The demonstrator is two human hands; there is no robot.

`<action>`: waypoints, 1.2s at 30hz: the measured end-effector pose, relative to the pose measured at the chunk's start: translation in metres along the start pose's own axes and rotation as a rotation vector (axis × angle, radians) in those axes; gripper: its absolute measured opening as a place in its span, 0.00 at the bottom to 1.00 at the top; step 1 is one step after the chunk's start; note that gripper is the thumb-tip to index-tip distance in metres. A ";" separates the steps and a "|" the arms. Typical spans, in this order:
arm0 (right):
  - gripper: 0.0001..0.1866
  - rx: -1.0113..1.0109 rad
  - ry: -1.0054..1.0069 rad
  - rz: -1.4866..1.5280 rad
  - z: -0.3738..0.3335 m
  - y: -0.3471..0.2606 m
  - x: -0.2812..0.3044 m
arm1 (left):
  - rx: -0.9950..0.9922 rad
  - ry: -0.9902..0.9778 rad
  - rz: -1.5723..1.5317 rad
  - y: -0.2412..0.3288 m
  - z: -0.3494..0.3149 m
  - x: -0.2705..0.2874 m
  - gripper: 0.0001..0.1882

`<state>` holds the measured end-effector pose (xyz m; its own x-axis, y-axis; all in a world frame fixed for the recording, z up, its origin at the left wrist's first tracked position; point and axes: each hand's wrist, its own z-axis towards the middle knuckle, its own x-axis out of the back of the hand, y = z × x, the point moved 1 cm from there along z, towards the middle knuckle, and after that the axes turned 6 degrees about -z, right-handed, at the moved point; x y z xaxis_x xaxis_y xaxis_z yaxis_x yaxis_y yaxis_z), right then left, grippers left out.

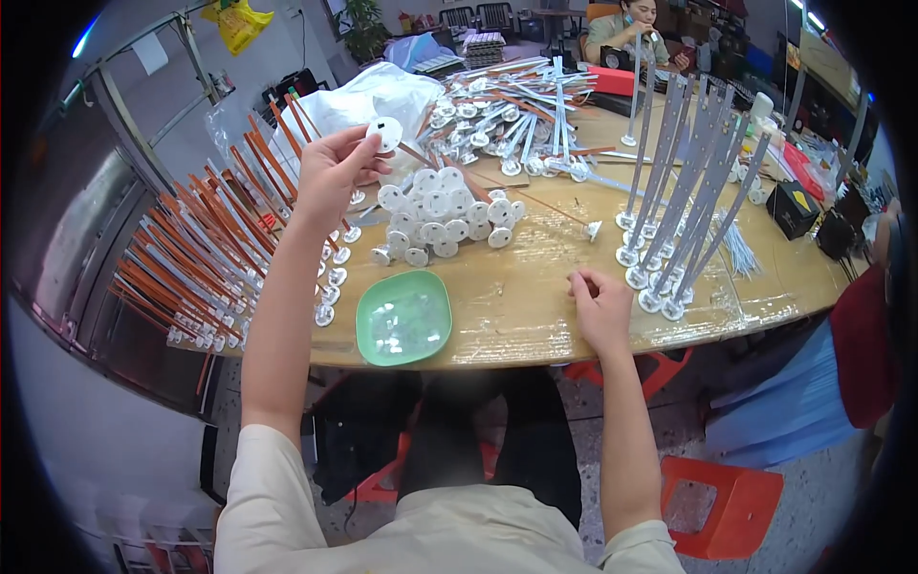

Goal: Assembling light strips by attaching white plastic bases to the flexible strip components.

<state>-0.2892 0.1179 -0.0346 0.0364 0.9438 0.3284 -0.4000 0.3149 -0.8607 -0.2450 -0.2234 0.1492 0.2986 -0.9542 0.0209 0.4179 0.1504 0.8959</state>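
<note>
My left hand [337,177], raised over the table's left side, pinches a white round disc [384,135] with a small dark square mark. A brown strip runs just behind the disc; I cannot tell whether they are joined. Below and right of that hand lies a heap of similar white discs [442,206]. My right hand [602,308] is at the table's front edge, fingers curled together; anything in them is too small to make out. Between my hands, nearer the left, sits a green bowl [371,320] with small clear pieces inside. A thin brown strip ends in a white base [592,231] beyond my right hand.
Brown and pale strips on white bases [186,244] crowd the left. Grey strips [684,182] stand upright at the right. Behind lie a pile of based strips [512,120] and a white plastic bag [349,105]. A person [622,33] sits across the table. A red stool [727,507] stands at right.
</note>
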 end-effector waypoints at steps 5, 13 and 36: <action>0.11 -0.049 -0.010 -0.006 -0.002 0.001 0.001 | 0.053 -0.032 0.030 -0.018 0.015 -0.006 0.16; 0.09 -0.029 -0.021 -0.069 -0.004 -0.003 0.003 | -0.020 -0.139 0.583 -0.025 0.011 -0.019 0.16; 0.15 -0.053 0.701 0.050 -0.032 -0.011 0.045 | 0.094 0.098 -0.078 -0.042 -0.283 -0.137 0.03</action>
<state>-0.2538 0.1596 -0.0227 0.6080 0.7936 -0.0248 -0.3724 0.2575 -0.8917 -0.0603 -0.0260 -0.0167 0.3525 -0.9315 -0.0901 0.3626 0.0471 0.9308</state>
